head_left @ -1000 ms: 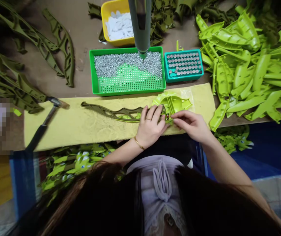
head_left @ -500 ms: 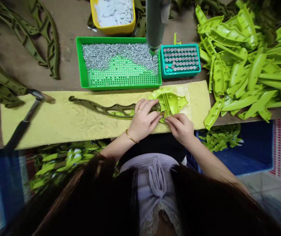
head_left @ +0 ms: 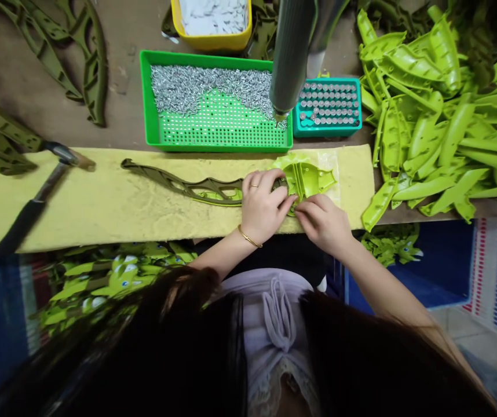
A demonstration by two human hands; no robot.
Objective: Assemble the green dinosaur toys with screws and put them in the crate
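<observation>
A hammer [head_left: 57, 159] lies at left on our yellow foam pad [head_left: 101, 202], near an olive plastic frame [head_left: 183, 188]. Our left hand [head_left: 263, 205] curls closed over the frame where it meets a lime-green plastic shell [head_left: 307, 179]; our right hand [head_left: 324, 223] grips the shell's edge, fingers [head_left: 304, 211] closed.

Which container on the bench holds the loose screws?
The green perforated tray, not the yellow tub of white slips above it or the teal rack of studs to its right.
</observation>
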